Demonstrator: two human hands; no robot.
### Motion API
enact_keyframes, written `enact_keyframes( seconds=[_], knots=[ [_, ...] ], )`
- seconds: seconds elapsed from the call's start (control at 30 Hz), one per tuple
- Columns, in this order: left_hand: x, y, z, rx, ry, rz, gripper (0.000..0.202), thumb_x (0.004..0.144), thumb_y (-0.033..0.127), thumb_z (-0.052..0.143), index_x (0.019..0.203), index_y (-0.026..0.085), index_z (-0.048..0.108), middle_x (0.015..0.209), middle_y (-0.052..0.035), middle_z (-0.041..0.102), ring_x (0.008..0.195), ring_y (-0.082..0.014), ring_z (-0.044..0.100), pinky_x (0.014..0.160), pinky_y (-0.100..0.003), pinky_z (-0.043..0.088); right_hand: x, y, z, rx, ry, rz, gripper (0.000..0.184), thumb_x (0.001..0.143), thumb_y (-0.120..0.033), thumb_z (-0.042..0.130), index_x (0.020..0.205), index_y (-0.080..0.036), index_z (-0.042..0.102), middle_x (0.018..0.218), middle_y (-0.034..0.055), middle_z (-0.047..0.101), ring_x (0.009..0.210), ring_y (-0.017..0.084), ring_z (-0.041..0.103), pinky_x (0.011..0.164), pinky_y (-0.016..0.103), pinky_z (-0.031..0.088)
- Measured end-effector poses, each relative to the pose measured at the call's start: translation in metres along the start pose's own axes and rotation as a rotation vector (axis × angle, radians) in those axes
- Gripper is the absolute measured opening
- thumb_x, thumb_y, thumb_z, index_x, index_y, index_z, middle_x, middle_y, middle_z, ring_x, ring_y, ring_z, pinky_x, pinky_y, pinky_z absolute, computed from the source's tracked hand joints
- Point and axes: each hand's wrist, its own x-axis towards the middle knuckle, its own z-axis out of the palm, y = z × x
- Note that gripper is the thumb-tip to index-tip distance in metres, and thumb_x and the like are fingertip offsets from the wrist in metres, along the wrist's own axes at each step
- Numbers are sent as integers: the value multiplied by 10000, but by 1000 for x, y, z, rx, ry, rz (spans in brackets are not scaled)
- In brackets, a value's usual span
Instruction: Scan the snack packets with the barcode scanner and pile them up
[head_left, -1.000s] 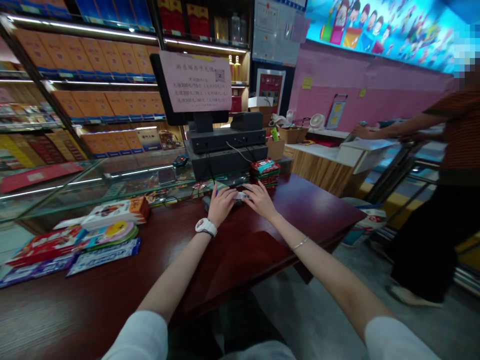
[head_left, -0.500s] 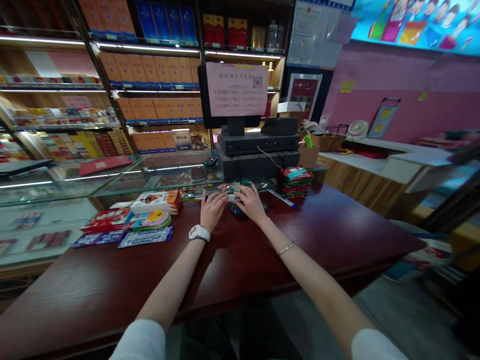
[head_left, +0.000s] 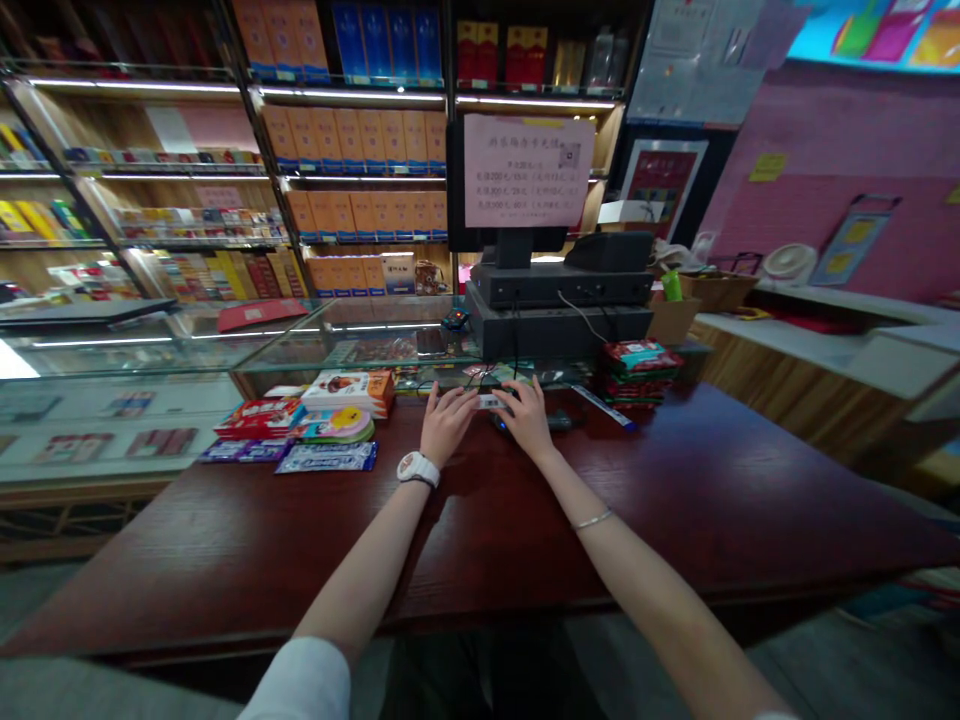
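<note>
My left hand [head_left: 448,425] and my right hand [head_left: 529,418] meet near the far edge of the dark red wooden counter [head_left: 225,540]. Their fingertips pinch a small white card [head_left: 491,401] from both ends. Beneath my right hand lies a dark computer mouse [head_left: 501,424] with a blue glow, partly hidden by my palm. A white watch [head_left: 418,469] circles my left wrist, and a thin bracelet [head_left: 592,519] sits on my right wrist. Just left of my left hand are stacked boxed goods [head_left: 349,392].
Black stacked devices [head_left: 559,305] and a monitor bearing a pink notice [head_left: 529,170] stand behind my hands. A stack of red packets [head_left: 639,372] lies to the right. Cables and a glass display case [head_left: 360,340] lie ahead, with shelves of boxes [head_left: 352,150] behind.
The view has swung left and levelled, so the counter scene shifts rightward. The person at the right has left the view. My hands stay on the white card.
</note>
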Motion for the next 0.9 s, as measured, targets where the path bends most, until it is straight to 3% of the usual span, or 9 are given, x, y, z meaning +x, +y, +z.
enact_keyframes(
  seconds=[0.27,0.5,0.73,0.9],
  knots=[
    [-1,-2,1,-30,1,14,261,978,251,477,1163,268,660,1219,-17,708,1156,-213,623,1227,-567,174,-1,-3,-2,5,-55,22,284,934,-319,556,1182,-258,679,1206,87,646,1156,245,582,1180,552,236],
    [-4,-8,-2,-35,12,-61,250,966,255,502,1137,292,681,1179,-5,725,1123,-209,631,1234,-567,148,2,13,-29,76,-199,36,533,926,-399,556,1437,-281,464,1452,78,520,1350,253,462,1188,538,215],
    [-8,-19,0,-33,43,-128,224,949,272,538,1113,302,688,1170,5,729,1093,-221,638,1227,-581,150,-9,50,-46,70,-489,245,903,750,-492,743,1520,-329,301,1567,61,364,1470,319,263,1172,628,152],
    [-10,-24,5,-30,49,-158,230,946,267,537,1118,311,684,1171,1,728,1082,-223,640,1218,-586,163,-18,51,-35,80,-646,275,939,719,-424,778,1520,-332,296,1577,67,343,1475,307,255,1179,605,143]
  ],
)
